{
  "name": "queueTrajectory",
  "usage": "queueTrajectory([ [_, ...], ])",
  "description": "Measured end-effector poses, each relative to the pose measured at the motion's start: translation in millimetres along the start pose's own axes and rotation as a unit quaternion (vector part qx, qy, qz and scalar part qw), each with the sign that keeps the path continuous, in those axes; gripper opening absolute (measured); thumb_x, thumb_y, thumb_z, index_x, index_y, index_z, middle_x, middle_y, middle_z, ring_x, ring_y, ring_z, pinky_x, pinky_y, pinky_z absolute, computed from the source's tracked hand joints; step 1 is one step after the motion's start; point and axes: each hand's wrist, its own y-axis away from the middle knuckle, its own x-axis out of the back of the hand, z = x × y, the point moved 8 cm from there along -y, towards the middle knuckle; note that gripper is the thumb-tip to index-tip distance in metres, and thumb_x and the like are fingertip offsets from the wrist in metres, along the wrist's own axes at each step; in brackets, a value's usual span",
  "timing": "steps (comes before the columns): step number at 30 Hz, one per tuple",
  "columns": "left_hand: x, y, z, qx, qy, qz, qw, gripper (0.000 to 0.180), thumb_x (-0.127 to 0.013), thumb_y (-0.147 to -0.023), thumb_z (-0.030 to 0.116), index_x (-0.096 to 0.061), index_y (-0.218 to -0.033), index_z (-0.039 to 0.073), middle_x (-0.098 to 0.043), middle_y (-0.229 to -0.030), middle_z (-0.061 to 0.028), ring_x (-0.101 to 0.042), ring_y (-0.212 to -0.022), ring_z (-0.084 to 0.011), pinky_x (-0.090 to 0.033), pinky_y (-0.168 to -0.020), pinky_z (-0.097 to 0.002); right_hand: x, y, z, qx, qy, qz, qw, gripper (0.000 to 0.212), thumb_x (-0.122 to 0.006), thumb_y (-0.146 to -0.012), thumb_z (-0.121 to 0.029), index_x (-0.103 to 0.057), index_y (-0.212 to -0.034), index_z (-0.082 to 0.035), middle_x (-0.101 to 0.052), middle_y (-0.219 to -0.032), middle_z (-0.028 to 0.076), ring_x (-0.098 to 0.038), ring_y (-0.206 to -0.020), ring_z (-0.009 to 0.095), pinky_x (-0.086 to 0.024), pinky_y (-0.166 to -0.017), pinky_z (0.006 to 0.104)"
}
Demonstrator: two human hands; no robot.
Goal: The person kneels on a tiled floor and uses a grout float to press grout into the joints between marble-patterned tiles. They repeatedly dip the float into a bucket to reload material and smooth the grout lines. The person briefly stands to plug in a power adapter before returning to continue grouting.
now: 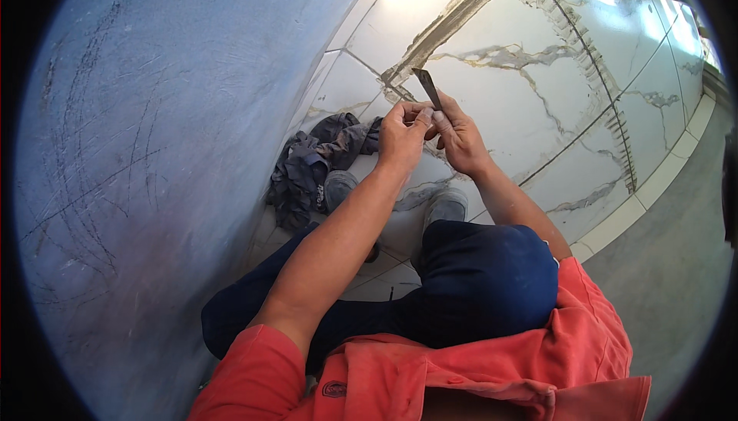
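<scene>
My right hand [461, 138] is closed round a dark, flat scraper blade [427, 89], which sticks up past my thumb and widens toward its tip. My left hand [403, 133] meets it there, thumb and fingers pinched together beside the right thumb. What the left fingers hold, if anything, is hidden. Both hands are above a floor of white marble-look tiles [492, 98]. Just beyond the blade's tip, a broad grey-brown smear of grout [453, 25] runs along a tile joint toward the bright far end.
A scuffed blue wall [154, 129] rises on the left. Crumpled dark cloth [304, 171] lies against it, next to my grey shoes [446, 207]. Another joint [588, 48] with ragged smears runs down the right side. Beyond the pale tile border [615, 225] is grey floor [669, 244].
</scene>
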Motion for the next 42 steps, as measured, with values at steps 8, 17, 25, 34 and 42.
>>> queueTrajectory([
  [8,114.0,18.5,-12.2,-0.233,-0.579,0.149,0.767,0.054,-0.073,-0.087,0.023,-0.055,-0.138,0.017,-0.039,-0.151,-0.02,-0.032,-0.144,-0.0417,-0.029,-0.115,-0.0561,-3.4,-31.1,-15.4,0.043,0.615,0.013,0.788,0.068,-0.055,-0.091,-0.003,-0.047,-0.153,-0.03,-0.059,-0.104,0.014,-0.063,-0.094,0.032,-0.057,-0.079,0.0419],
  [17,149.4,-1.5,-62.2,-0.132,-0.671,0.065,0.726,0.087,-0.071,-0.089,0.035,-0.025,-0.163,0.025,-0.014,-0.165,-0.0258,-0.011,-0.153,-0.0496,-0.016,-0.12,-0.0634,-23.6,-41.4,9.2,0.01,0.605,-0.056,0.794,0.067,-0.05,-0.094,-0.006,-0.042,-0.156,-0.029,-0.061,-0.104,0.016,-0.068,-0.089,0.033,-0.058,-0.076,0.0444],
  [25,152.4,-8.2,-62.1,-0.08,-0.68,0.016,0.728,0.097,-0.072,-0.087,0.039,-0.016,-0.165,0.024,-0.004,-0.168,-0.0278,-0.005,-0.154,-0.0494,-0.009,-0.122,-0.0625,-17.5,-32.8,16.7,-0.02,0.623,-0.081,0.778,0.066,-0.049,-0.096,-0.008,-0.04,-0.158,-0.027,-0.064,-0.099,0.017,-0.07,-0.084,0.034,-0.058,-0.075,0.0455],
  [34,150.0,-7.5,-59.2,-0.056,-0.689,0.001,0.723,0.104,-0.076,-0.085,0.038,-0.013,-0.166,0.024,-0.001,-0.168,-0.029,-0.004,-0.155,-0.0485,-0.008,-0.123,-0.0607,-11.1,-46.9,6.8,0.002,0.623,-0.051,0.78,0.063,-0.047,-0.095,-0.006,-0.044,-0.155,-0.024,-0.064,-0.097,0.016,-0.069,-0.084,0.034,-0.057,-0.075,0.0455],
  [42,148.9,-8.7,-57.8,-0.029,-0.692,-0.009,0.721,0.104,-0.076,-0.083,0.039,-0.015,-0.166,0.026,0.0,-0.169,-0.0277,-0.004,-0.156,-0.0477,-0.008,-0.124,-0.0595,0.9,-56.6,-1.5,-0.003,0.618,-0.036,0.786,0.064,-0.045,-0.095,-0.006,-0.044,-0.156,-0.025,-0.063,-0.098,0.016,-0.07,-0.087,0.033,-0.057,-0.077,0.0447],
])
